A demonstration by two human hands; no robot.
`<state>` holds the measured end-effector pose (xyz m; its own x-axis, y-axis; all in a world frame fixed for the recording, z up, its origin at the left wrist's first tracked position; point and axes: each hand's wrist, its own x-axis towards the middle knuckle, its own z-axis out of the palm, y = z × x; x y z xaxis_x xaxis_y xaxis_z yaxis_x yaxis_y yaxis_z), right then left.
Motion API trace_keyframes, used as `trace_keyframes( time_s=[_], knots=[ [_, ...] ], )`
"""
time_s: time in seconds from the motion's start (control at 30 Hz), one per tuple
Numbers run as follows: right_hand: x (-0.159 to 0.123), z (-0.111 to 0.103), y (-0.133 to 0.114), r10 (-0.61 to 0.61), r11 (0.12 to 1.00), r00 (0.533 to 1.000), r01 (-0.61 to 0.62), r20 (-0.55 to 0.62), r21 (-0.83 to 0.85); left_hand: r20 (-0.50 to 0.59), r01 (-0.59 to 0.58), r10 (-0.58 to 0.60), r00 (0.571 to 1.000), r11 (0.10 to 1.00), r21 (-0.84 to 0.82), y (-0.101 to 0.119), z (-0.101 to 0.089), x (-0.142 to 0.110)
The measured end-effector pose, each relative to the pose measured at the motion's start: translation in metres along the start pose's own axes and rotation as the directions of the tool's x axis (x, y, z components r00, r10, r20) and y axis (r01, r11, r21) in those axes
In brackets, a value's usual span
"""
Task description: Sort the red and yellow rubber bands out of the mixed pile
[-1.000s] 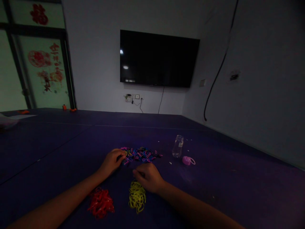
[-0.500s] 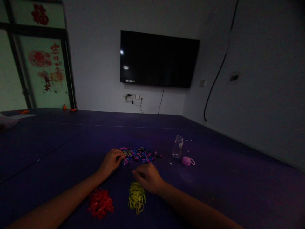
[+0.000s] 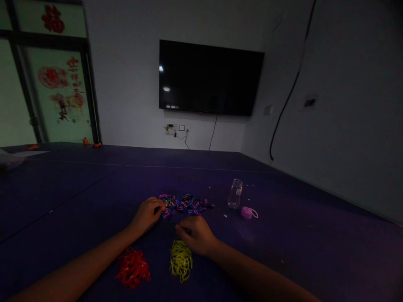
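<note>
A mixed pile of small rubber bands (image 3: 185, 204), mostly blue, pink and dark with a few yellow ones, lies on the purple surface. At its left edge my left hand (image 3: 148, 214) is closed, thumb and fingertips pinched on a rubber band among the others. My right hand (image 3: 197, 235) is curled closed just in front of the pile; what its fingers hold, if anything, is hidden. Right below that hand lies a heap of yellow rubber bands (image 3: 181, 261). A heap of red rubber bands (image 3: 133, 268) sits nearer to me, below my left forearm.
To the right stand a clear bottle (image 3: 234, 195), uncapped, and its pink looped cap (image 3: 247, 212). Small white scraps (image 3: 225, 216) are scattered near them. A television (image 3: 210, 79) hangs on the far wall. Orange objects (image 3: 96, 145) lie far left by the door.
Almost nothing differs. My left hand has shifted very slightly at the pile's left edge; the right hand stays where it was.
</note>
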<state>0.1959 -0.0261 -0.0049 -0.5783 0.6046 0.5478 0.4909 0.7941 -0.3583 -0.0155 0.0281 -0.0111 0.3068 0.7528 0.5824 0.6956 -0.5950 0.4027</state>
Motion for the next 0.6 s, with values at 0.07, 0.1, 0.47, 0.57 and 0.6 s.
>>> trace_keyframes(
  time_s=[0.07,0.1,0.47,0.57,0.6],
  knots=[
    [0.0002,0.0001,0.0000,0.003,1.000,1.000,-0.003,0.001,0.009,0.010,0.001,-0.001,1.000,1.000,0.007,-0.0009,0.0003,-0.0002],
    [0.0003,0.0002,0.0000,0.004,1.000,1.000,-0.004,0.001,0.012,0.008,0.002,-0.002,1.000,1.000,0.011,-0.0017,0.0005,-0.0002],
    [0.0003,-0.0004,-0.0025,-0.027,1.000,0.999,0.027,-0.025,0.003,-0.074,-0.050,0.050,0.996,0.999,0.000,-0.0013,-0.0013,0.0001],
    [0.0003,0.0008,-0.0011,-0.037,0.999,0.999,0.037,-0.031,-0.001,-0.099,-0.111,0.108,0.989,0.994,-0.017,0.0005,-0.0003,0.0005],
    [0.0002,0.0013,-0.0005,-0.039,0.999,0.999,0.039,-0.034,-0.003,-0.100,-0.126,0.123,0.987,0.992,-0.023,0.0011,-0.0001,0.0006]
  ],
)
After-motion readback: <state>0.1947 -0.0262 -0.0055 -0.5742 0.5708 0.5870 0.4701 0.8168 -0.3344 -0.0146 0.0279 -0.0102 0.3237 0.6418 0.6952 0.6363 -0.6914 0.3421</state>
